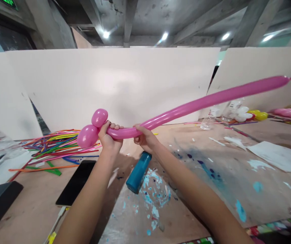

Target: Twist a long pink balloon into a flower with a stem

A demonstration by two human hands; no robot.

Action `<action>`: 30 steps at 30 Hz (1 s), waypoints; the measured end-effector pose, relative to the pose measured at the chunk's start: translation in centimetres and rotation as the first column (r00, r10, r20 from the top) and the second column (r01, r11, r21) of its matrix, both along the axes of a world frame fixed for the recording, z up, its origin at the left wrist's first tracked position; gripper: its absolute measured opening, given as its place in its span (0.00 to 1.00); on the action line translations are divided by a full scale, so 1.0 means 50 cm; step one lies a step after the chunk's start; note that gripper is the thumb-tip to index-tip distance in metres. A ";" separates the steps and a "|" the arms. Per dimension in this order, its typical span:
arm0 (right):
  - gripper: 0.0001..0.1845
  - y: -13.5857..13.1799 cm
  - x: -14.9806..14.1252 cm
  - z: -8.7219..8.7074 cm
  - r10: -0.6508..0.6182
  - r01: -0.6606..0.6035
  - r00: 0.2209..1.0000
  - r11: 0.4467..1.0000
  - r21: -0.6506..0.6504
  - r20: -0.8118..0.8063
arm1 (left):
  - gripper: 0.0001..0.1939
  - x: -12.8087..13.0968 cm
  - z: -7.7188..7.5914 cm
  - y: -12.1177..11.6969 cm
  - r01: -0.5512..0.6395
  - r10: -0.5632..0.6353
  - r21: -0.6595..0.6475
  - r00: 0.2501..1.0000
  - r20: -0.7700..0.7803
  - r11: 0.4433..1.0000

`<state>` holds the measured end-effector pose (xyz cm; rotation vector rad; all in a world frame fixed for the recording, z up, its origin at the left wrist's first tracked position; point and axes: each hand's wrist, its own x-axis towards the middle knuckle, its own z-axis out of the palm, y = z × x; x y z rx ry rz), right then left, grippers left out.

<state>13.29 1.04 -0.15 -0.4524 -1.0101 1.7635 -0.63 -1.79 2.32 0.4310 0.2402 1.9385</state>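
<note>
A long pink modelling balloon [191, 105] stretches across the view, its uninflated tip rising at the far right. Two round bubbles are twisted into its left end. My left hand [111, 137] wraps round the balloon just beside those bubbles. Farther along the tube, my right hand [145, 137] grips it between thumb and fingers. Between the two hands a short stretch of the tube bends slightly downward. Below my right hand a teal cylinder [138, 172] lies on the table, apart from both hands.
Many uninflated balloons [59, 145] lie piled at left, near a black phone [76, 183] with a cable. A dark box [0, 206] sits at the left edge. White paper [280, 156] and a white balloon flower [242, 113] are at right. White boards [135, 81] stand behind the paint-stained table.
</note>
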 end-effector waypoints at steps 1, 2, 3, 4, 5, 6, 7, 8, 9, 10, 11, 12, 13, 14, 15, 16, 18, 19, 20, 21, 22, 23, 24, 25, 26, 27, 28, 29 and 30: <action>0.13 0.001 -0.003 -0.003 -0.011 0.012 1.000 1.000 -0.013 0.006 | 0.09 0.001 -0.002 0.001 0.004 -0.004 0.001 1.000 0.002 1.000; 0.12 0.002 -0.007 -0.007 -0.019 0.019 1.000 1.000 -0.017 0.018 | 0.09 0.002 -0.005 0.002 0.004 -0.004 0.002 1.000 0.000 1.000; 0.11 0.003 -0.012 -0.011 -0.028 0.028 0.999 1.000 -0.014 0.032 | 0.09 0.004 -0.007 0.004 0.000 0.000 0.001 1.000 -0.006 1.000; 0.11 0.004 -0.016 -0.016 -0.042 0.042 0.998 0.999 -0.006 0.043 | 0.09 0.005 -0.010 0.005 -0.004 0.004 -0.004 1.000 -0.014 1.000; 0.11 0.006 -0.019 -0.020 -0.057 0.057 0.997 0.998 0.003 0.050 | 0.09 0.006 -0.012 0.007 -0.010 0.010 -0.010 1.000 -0.025 1.000; 0.10 0.007 -0.021 -0.024 -0.070 0.069 0.996 0.997 0.015 0.055 | 0.09 0.006 -0.014 0.008 -0.016 0.015 -0.015 0.999 -0.035 1.000; 0.11 0.008 -0.021 -0.027 -0.079 0.078 0.995 0.997 0.029 0.060 | 0.10 0.007 -0.015 0.009 -0.022 0.021 -0.020 0.999 -0.045 1.000; 0.11 0.008 -0.020 -0.029 -0.080 0.077 0.994 0.996 0.050 0.071 | 0.10 0.007 -0.015 0.010 -0.027 0.026 -0.024 0.998 -0.058 0.999; 0.12 0.009 -0.017 -0.031 -0.073 0.066 0.993 0.995 0.079 0.092 | 0.10 0.007 -0.014 0.010 -0.026 0.024 -0.031 0.997 -0.080 0.999; 0.12 0.009 -0.013 -0.031 -0.067 0.052 0.990 0.992 0.118 0.123 | 0.10 0.008 -0.013 0.010 -0.020 0.016 -0.041 0.994 -0.111 0.999; 0.13 0.009 -0.007 -0.030 -0.067 0.040 0.985 0.985 0.167 0.158 | 0.10 0.008 -0.011 0.010 -0.013 0.005 -0.055 0.989 -0.149 0.998; 0.13 0.008 -0.002 -0.028 -0.079 0.035 0.978 0.974 0.223 0.191 | 0.09 0.008 -0.008 0.010 -0.010 -0.004 -0.075 0.982 -0.188 0.997; 0.13 0.007 0.003 -0.025 -0.098 0.033 0.970 0.960 0.280 0.222 | 0.09 0.008 -0.006 0.010 -0.014 -0.008 -0.099 0.975 -0.220 0.995; 0.13 0.005 0.008 -0.022 -0.126 0.039 0.961 0.944 0.328 0.248 | 0.09 0.008 -0.005 0.010 -0.025 -0.006 -0.123 0.970 -0.242 0.992; 0.12 0.004 0.011 -0.019 -0.159 0.054 0.950 0.931 0.361 0.268 | 0.08 0.008 -0.004 0.011 -0.035 -0.003 -0.144 0.967 -0.254 0.989; 0.12 0.003 0.015 -0.016 -0.190 0.072 0.940 0.922 0.381 0.282 | 0.07 0.007 -0.003 0.011 -0.034 -0.009 -0.159 0.966 -0.259 0.987; 0.11 0.006 0.020 -0.012 -0.252 0.121 0.921 0.911 0.395 0.298 | 0.06 0.004 -0.003 0.011 0.024 -0.072 -0.178 0.960 -0.270 0.984; 0.10 0.009 0.023 -0.012 -0.284 0.149 0.911 0.903 0.402 0.300 | 0.05 0.002 -0.004 0.010 0.068 -0.119 -0.185 0.952 -0.281 0.980; 0.10 0.014 0.026 -0.013 -0.319 0.175 0.899 0.890 0.421 0.300 | 0.05 0.000 -0.004 0.008 0.112 -0.167 -0.198 0.942 -0.291 0.974; 0.10 0.020 0.030 -0.015 -0.351 0.185 0.884 0.869 0.458 0.309 | 0.05 -0.003 -0.003 0.006 0.150 -0.214 -0.221 0.930 -0.298 0.964; 0.09 0.026 0.034 -0.017 -0.382 0.182 0.867 0.841 0.510 0.320 | 0.04 -0.006 -0.003 0.004 0.184 -0.257 -0.248 0.917 -0.304 0.951; 0.09 0.032 0.037 -0.019 -0.409 0.166 0.850 0.806 0.568 0.333 | 0.04 -0.008 -0.002 0.001 0.214 -0.297 -0.276 0.903 -0.309 0.937; 0.08 0.037 0.040 -0.020 -0.430 0.140 0.834 0.771 0.621 0.346 | 0.04 -0.010 -0.001 -0.002 0.238 -0.331 -0.299 0.889 -0.316 0.924; 0.07 0.039 0.042 -0.020 -0.446 0.113 0.822 0.739 0.665 0.355 | 0.04 -0.011 0.000 -0.004 0.254 -0.355 -0.313 0.875 -0.329 0.915; 0.07 0.040 0.043 -0.019 -0.458 0.097 0.814 0.715 0.692 0.358 | 0.04 -0.010 0.000 -0.006 0.260 -0.368 -0.319 0.862 -0.349 0.911; 0.06 0.038 0.043 -0.016 -0.467 0.095 0.810 0.701 0.707 0.354 | 0.05 -0.009 0.000 -0.007 0.259 -0.373 -0.320 0.849 -0.375 0.911; 0.06 0.035 0.042 -0.012 -0.473 0.103 0.812 0.694 0.713 0.343 | 0.05 -0.006 -0.001 -0.007 0.251 -0.373 -0.325 0.837 -0.400 0.912; 0.05 0.031 0.042 -0.008 -0.472 0.114 0.818 0.692 0.713 0.327 | 0.04 -0.003 -0.002 -0.007 0.241 -0.374 -0.335 0.825 -0.424 0.911; 0.05 0.027 0.041 -0.003 -0.468 0.127 0.828 0.693 0.709 0.309 | 0.03 0.001 -0.005 -0.006 0.235 -0.378 -0.344 0.812 -0.445 0.909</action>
